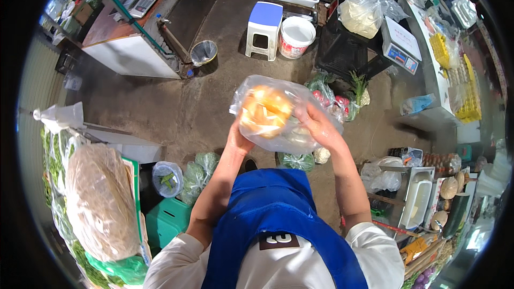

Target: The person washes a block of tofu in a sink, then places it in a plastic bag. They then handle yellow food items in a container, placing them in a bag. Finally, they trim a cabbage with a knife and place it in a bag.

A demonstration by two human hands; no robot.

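Observation:
In front of my blue apron I hold up a clear plastic bag [257,82] between both hands. Golden-yellow food [267,110] fills its left part, blurred behind the shiny film, so its exact kind cannot be told. My left hand [239,138] supports the bag from its lower left, with the fingers mostly hidden behind it. My right hand [319,126] grips the right side, its thumb on the film. Something pale shows through the bag near that hand, too unclear to name.
Bagged vegetables [321,88] lie on the floor beyond my right hand. Farther off are a blue-topped stool [265,14], a white bucket [297,34] and a lined bin [204,54]. A digital scale [401,44] stands right; a green stool [168,220] is left.

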